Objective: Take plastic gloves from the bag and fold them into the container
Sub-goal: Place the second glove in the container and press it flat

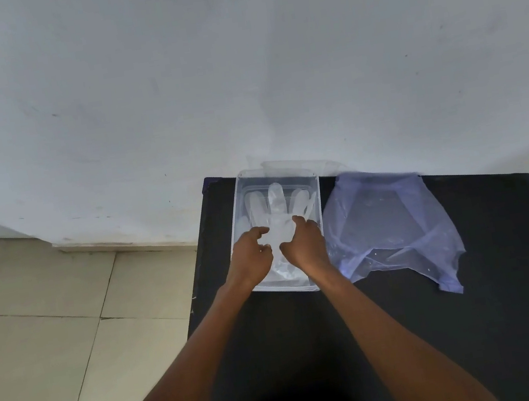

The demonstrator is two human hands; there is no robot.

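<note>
Inside container [311, 182]: glove [276, 203] long axis runs away from person, fingers far. Left hand [251, 256], right hand [304, 245] flank palm, both pinching film, equally near.

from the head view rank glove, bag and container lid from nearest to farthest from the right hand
1. Glove, under the right hand, inside the container.
2. Bag, just right of the hand.
3. Container lid, at the table's far edge by the wall.
</note>
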